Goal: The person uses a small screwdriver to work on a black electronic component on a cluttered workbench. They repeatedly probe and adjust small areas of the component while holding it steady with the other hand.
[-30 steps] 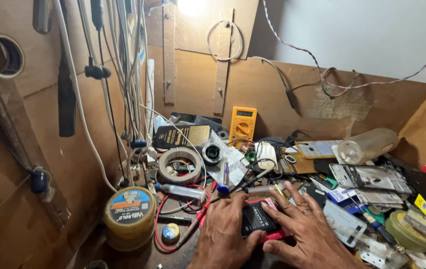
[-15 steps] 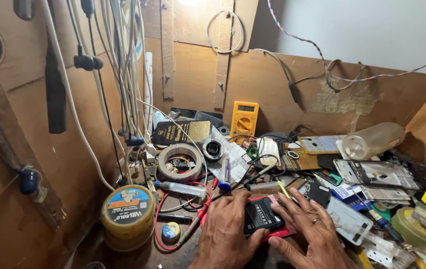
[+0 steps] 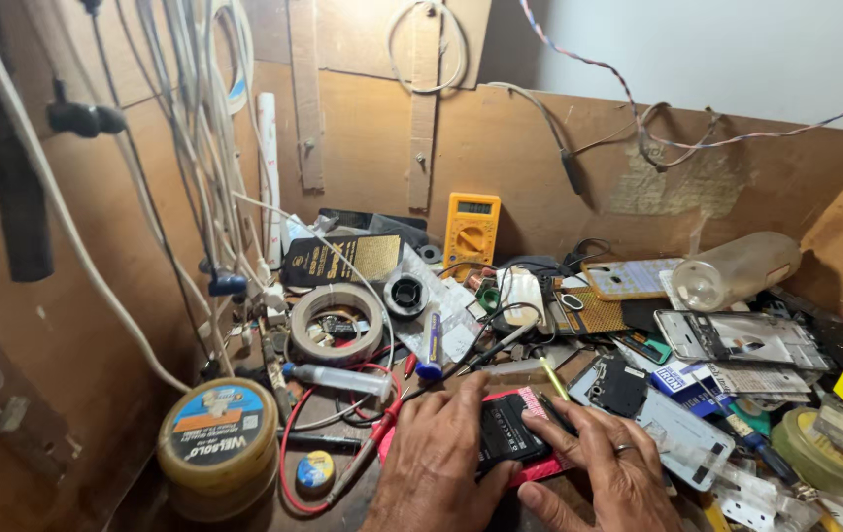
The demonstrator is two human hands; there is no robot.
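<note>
Both hands rest on a phone (image 3: 512, 433) lying at the near edge of the bench, back open, red case edge showing. My left hand (image 3: 438, 463) lies flat over its left part, fingers loosely spread and pressing down, not wrapped around it. My right hand (image 3: 610, 471), ring on one finger, covers its right end; fingers partly open, fingertips touching the dark inner face. Whether the right fingers pinch anything small I cannot tell.

Just left of the left hand: red probe lead (image 3: 367, 463) looping over the bench. Beyond it, a clear syringe (image 3: 340, 378) lying flat, then a tape roll (image 3: 335, 323). Near left corner: round yellow tin (image 3: 217, 443) with blue-orange lid label; a small round disc (image 3: 315, 470) sits just beside it.

Rear, against the wooden wall: yellow multimeter (image 3: 472, 230), upright. Right rear: clear plastic bottle (image 3: 735, 270) on its side. Right of my hand: scattered phone frames (image 3: 741, 338) and parts, overlapping.

White cables (image 3: 195, 148) hang down the left wall.
</note>
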